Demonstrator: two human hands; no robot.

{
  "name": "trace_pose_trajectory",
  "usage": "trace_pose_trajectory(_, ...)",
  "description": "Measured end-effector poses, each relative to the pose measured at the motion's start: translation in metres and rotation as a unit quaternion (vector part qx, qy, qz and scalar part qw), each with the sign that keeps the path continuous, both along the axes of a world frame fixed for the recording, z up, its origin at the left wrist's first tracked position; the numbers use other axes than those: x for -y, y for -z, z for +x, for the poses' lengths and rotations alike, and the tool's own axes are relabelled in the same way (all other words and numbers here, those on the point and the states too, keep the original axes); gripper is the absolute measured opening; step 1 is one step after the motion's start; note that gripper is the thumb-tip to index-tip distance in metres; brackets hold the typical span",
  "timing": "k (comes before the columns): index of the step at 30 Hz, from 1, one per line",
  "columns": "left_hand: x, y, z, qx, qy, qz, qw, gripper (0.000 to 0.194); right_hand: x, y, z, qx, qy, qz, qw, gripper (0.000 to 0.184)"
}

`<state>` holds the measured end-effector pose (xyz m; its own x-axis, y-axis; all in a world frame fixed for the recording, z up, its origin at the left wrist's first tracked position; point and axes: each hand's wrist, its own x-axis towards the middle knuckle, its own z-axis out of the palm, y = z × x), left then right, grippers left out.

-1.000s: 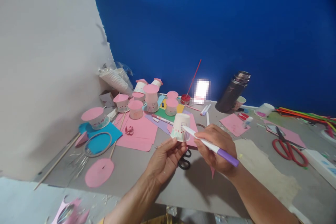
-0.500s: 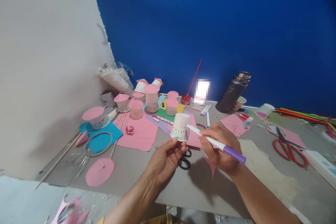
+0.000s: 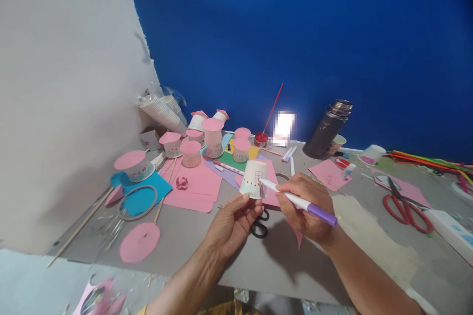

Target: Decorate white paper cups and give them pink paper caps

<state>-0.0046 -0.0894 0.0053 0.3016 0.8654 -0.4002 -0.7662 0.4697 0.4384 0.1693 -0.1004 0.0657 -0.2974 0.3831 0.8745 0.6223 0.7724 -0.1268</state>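
Observation:
My left hand (image 3: 236, 224) grips a white paper cup (image 3: 251, 172) by its lower rim, the cup held upside down above the table. Red and green marks ring the cup's lower part, and a purple window shape with crossed bars is drawn on its side. In my right hand (image 3: 308, 204) is a white marker with a purple end (image 3: 321, 214), its tip at the window drawing. Black scissor handles (image 3: 259, 229) show on the table just below my left fingers. Beside my right hand lies a small pink paper scrap (image 3: 295, 234).
Several cups with pink paper tops, such as a tall one (image 3: 213, 138), stand at the back left near stacked cups (image 3: 162, 110). Pink sheets (image 3: 199, 187) lie before them. A dark flask (image 3: 327, 130) stands at the back; red-handled scissors (image 3: 406, 214) lie right.
The marker tip has shifted slightly left and down across the cup. The purple window now shows crossing lines where it had fewer before. My left hand keeps its hold.

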Motion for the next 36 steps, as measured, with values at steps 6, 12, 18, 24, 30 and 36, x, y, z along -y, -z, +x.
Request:
trace_pose_trajectory(6, 0.001, -0.002, -0.001, 0.004, 0.001, 0.001, 1.0, 0.014, 0.001, 0.0, 0.001, -0.012, -0.008, -0.007, 1.0, 0.012)
trace_pose_trajectory(12, -0.002, -0.004, -0.002, 0.031, 0.005, -0.027, 0.999, 0.011, 0.0, 0.01, 0.013, -0.128, 0.062, -0.035, 0.989, 0.018)
trace_pose_trajectory(18, -0.001, -0.007, -0.005, 0.049, 0.037, -0.071, 0.996, 0.017, -0.02, 0.016, 0.023, -0.239, 0.052, -0.225, 0.943, 0.027)
trace_pose_trajectory(24, 0.0, -0.008, -0.008, 0.037, 0.072, -0.071, 0.994, 0.014, -0.029, 0.017, 0.028, -0.288, -0.127, -0.406, 0.858, 0.051)
trace_pose_trajectory(30, 0.001, -0.008, -0.005, -0.002, 0.087, -0.057, 0.995, 0.018, -0.028, 0.017, 0.025, -0.26, -0.118, -0.402, 0.87, 0.049)
trace_pose_trajectory(36, 0.001, -0.002, -0.004, -0.006, 0.096, -0.005, 0.995, 0.016, -0.031, 0.019, 0.027, -0.304, -0.096, -0.407, 0.856, 0.049)
